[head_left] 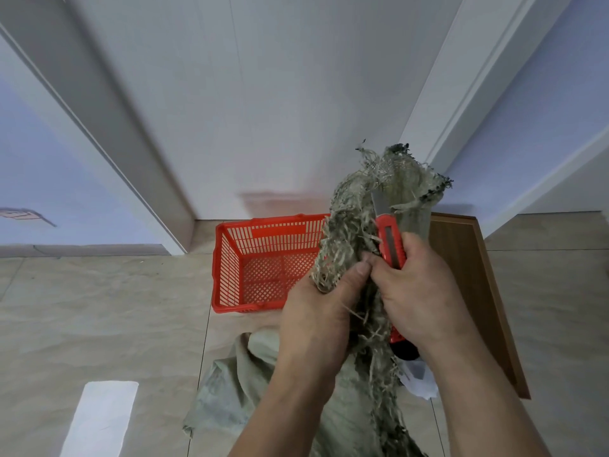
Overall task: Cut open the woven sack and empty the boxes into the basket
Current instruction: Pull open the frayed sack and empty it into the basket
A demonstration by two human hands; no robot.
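The fingers [364,268] of the left hand [316,311] are closed tight around the frayed, gathered neck of the woven sack [354,245], thumb pressed on the loose strands, holding the bunch upright in front of the body. The right hand [418,291] is wrapped around a red utility knife [392,242], its fingers clenched on the handle and the grey blade [379,204] slid out and pointing up into the torn fibres just above the left thumb; whether the edge is actually touching the weave is hard to say, since strands hang across it. The sack's grey-green mouth [405,173] flares open above both hands, ragged and dark at the tips, and the rest of its body [237,384] slumps on the tiled floor [99,308] below the wrists. A red slatted plastic basket [230,268] stands on the floor just beyond the hands, its right end hidden behind the sack; its visible part holds nothing. A brown wooden board [461,275] lies on the floor to the right, partly under the right forearm, and a bit of white plastic [423,384] shows beneath the knife's butt. A white door [263,94] and pale blue walls [49,159] rise behind the basket.
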